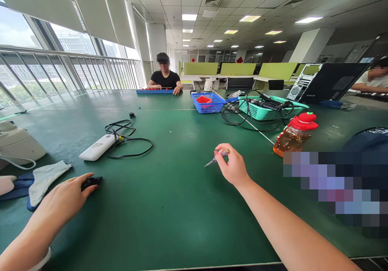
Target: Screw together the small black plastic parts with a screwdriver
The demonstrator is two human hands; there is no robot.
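My right hand (234,168) is closed around a small screwdriver (211,162) with a clear purplish handle. Its thin metal tip points left, just over the green tabletop (169,206). At the left, my left hand (66,194) grips a small black object (91,181) between thumb and fingers, low over the table; its exact kind does not show. Beyond that hand lies a white power strip (98,147) with a looped black cable (133,155). A pale and blue cloth item (45,180) lies beside my left wrist.
Farther back are a blue basket (208,108) with a red tray, and a green basket (260,111) full of black cables. A red-lidded bottle (292,139) stands at right, near a black computer case (332,83). A person (165,79) sits across the table.
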